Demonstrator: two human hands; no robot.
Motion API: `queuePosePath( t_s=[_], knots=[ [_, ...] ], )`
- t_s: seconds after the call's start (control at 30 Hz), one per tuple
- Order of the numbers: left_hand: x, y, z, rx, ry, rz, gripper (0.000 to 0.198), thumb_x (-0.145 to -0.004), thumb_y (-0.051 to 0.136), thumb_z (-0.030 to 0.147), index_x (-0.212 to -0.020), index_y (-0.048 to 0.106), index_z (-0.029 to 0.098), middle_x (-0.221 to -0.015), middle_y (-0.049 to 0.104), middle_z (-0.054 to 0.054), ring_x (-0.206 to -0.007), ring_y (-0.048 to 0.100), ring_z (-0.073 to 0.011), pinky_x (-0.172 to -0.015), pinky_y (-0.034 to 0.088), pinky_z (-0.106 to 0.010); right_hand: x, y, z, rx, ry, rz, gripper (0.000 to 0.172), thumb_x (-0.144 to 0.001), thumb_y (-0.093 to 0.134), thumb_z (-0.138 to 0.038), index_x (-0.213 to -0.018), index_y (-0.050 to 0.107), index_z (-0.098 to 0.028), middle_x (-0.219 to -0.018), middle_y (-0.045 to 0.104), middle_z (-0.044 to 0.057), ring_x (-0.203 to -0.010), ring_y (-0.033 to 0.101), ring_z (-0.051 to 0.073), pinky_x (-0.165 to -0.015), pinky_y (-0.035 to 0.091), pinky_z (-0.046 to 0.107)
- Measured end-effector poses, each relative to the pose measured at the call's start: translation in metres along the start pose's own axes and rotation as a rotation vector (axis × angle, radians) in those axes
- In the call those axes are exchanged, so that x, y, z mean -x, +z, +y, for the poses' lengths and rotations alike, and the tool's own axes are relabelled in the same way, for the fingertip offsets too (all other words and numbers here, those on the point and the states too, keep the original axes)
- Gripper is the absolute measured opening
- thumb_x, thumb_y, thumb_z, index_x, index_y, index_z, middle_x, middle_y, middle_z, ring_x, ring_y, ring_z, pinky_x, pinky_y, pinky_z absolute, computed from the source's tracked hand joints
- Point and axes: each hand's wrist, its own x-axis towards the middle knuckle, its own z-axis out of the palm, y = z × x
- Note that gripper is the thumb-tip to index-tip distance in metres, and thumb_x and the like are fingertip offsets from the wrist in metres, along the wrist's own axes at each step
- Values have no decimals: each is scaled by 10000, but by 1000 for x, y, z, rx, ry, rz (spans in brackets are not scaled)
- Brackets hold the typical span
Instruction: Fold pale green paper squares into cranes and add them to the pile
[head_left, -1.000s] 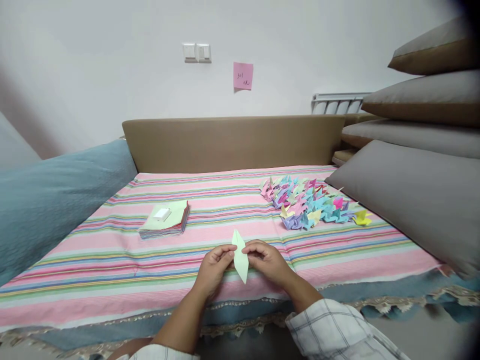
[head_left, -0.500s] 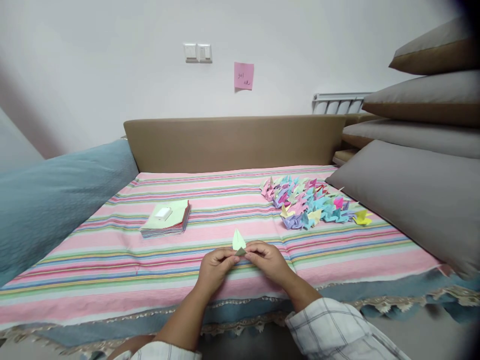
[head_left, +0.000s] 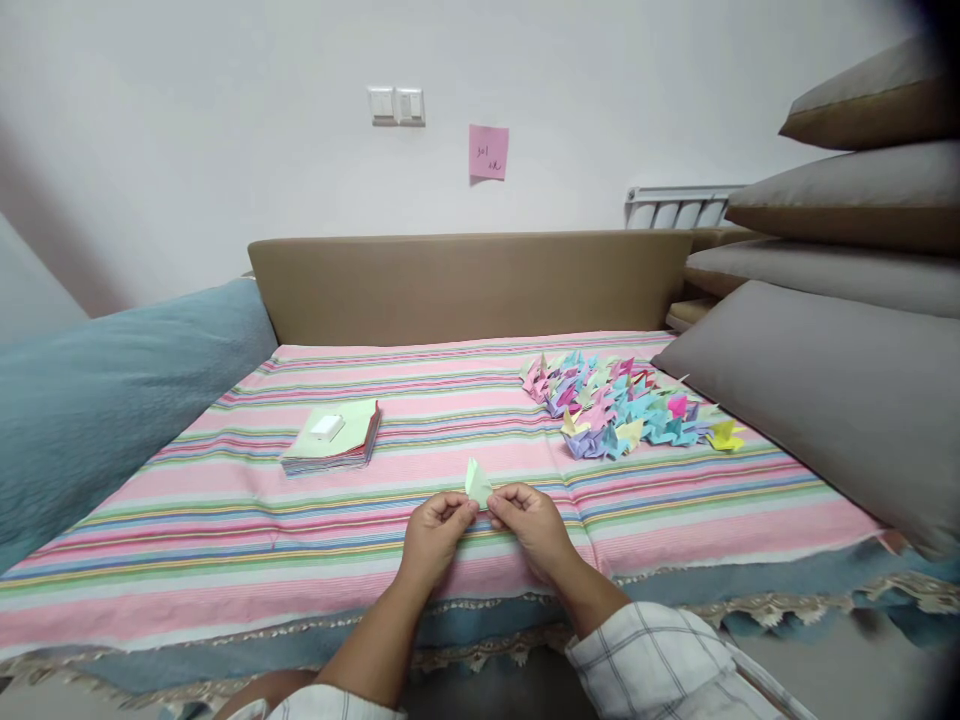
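A small pale green folded paper (head_left: 477, 482) sticks up between my two hands over the striped cloth. My left hand (head_left: 435, 535) pinches its left side with thumb and fingers closed. My right hand (head_left: 531, 525) pinches its right side the same way. Only the paper's upper point shows above my fingertips. A stack of coloured paper squares (head_left: 332, 440) with a small white object (head_left: 325, 427) on top lies to the left, beyond my hands. A heap of folded paper cranes (head_left: 619, 405) in several colours lies at the right rear.
The pink striped cloth (head_left: 225, 540) covers a bed with a tan headboard (head_left: 465, 285). A blue cushion (head_left: 97, 400) lies at left, grey cushions (head_left: 832, 390) are stacked at right. A pink note (head_left: 488, 152) and wall switches (head_left: 396, 105) are on the wall.
The long green paper piece has been folded down; only a short point now shows. Both hands stayed at the near edge, pinching it closer together.
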Motion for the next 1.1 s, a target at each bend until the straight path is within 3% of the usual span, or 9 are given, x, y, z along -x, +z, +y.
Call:
queuePosePath(
  t_s=[0.43, 0.77, 1.1],
  knots=[
    [3, 13, -2, 104, -29, 97, 306, -561, 745, 403, -654, 606, 147, -550, 595, 26, -511, 506, -90, -527, 383, -199, 1, 7, 5, 17, -31, 56, 318, -618, 729, -438, -683, 597, -156, -530, 571, -29, -503, 535, 106, -529, 434, 234],
    [5, 14, -17, 164, 12, 73, 319, -636, 715, 363, -769, 483, 190, -559, 568, 60, -514, 521, -90, -537, 372, -194, 0, 7, 8, -127, -12, 67, 391, -574, 777, -388, -737, 484, -188, -544, 553, -73, -473, 532, 80, -490, 421, 200],
    [5, 12, -16, 205, -8, 36, 372, -649, 707, 359, -882, 468, 194, -568, 583, 61, -562, 567, -101, -595, 423, -211, -2, 7, 10, -130, -42, 38, 381, -584, 772, -372, -796, 518, -185, -589, 560, -66, -497, 514, 71, -496, 434, 199]
  ],
)
